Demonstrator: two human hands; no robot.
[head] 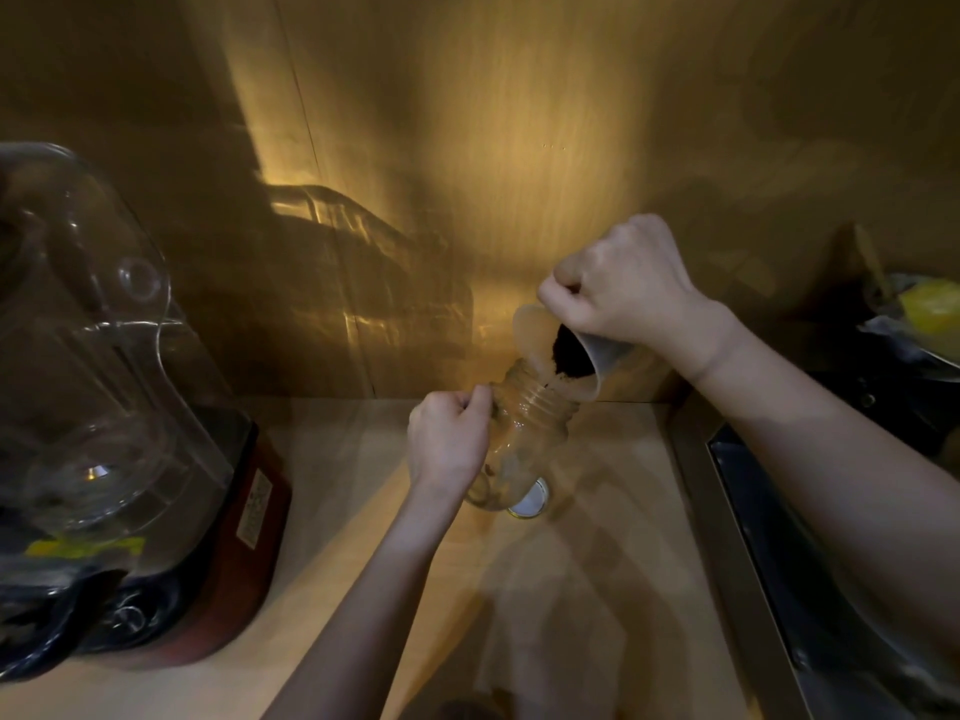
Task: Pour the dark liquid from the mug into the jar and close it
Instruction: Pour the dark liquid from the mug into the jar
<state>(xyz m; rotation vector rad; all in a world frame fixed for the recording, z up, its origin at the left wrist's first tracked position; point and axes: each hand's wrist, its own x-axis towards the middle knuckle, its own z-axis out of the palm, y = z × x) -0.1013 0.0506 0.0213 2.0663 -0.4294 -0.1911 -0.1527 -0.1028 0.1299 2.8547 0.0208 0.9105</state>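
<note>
My right hand (626, 288) grips a pale mug (597, 358) and holds it tipped steeply, mouth down to the left. Dark liquid (566, 353) lies at the mug's lip and a thin dark stream runs into the open mouth of a clear glass jar (524, 428). My left hand (449, 441) holds the jar by its left side, tilted toward the mug, its base on the wooden counter (597, 563). A round lid (530, 504) with a yellow rim lies flat on the counter just right of the jar's base.
A blender with a clear cover and red base (156, 459) fills the left side. A dark metal sink edge (769, 537) runs along the right. A yellow item in wrapping (930, 314) sits at the far right. A wood panel wall stands behind.
</note>
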